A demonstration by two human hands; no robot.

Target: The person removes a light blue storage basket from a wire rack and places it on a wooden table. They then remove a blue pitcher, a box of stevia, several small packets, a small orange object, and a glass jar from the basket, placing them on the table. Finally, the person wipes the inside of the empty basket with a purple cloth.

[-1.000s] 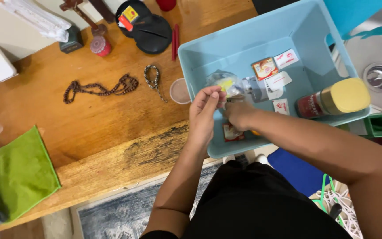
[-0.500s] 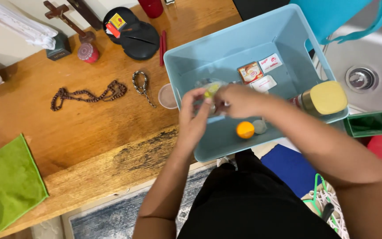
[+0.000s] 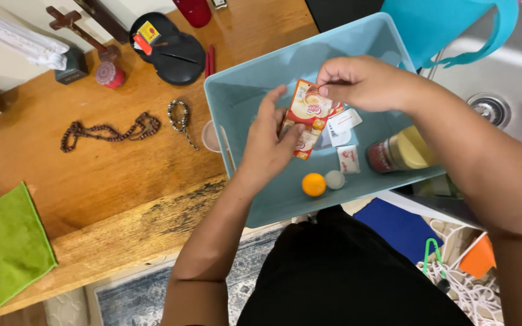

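Observation:
Over a light blue plastic bin [image 3: 237,90], both my hands hold a strip of small orange and cream sachets [image 3: 307,116]. My right hand [image 3: 364,81] pinches its top edge. My left hand [image 3: 270,142] supports the strip from the left and below. On the bin floor lie white sachets [image 3: 347,158], an orange ball [image 3: 313,184], a pale grey ball [image 3: 335,179] and a jar with a yellow lid [image 3: 400,152] on its side.
The bin rests at the right end of a wooden countertop [image 3: 110,181]. On the wood lie a brown bead string [image 3: 107,131], a beaded bracelet [image 3: 179,118], a wooden cross [image 3: 80,30], a black round lid [image 3: 170,45] and a green cloth [image 3: 4,247]. A steel sink [image 3: 502,78] is at the right.
My hands have lifted the sachet strip up out of the bin and spread it between them. The view has shifted slightly, and the two balls now show on the bin floor.

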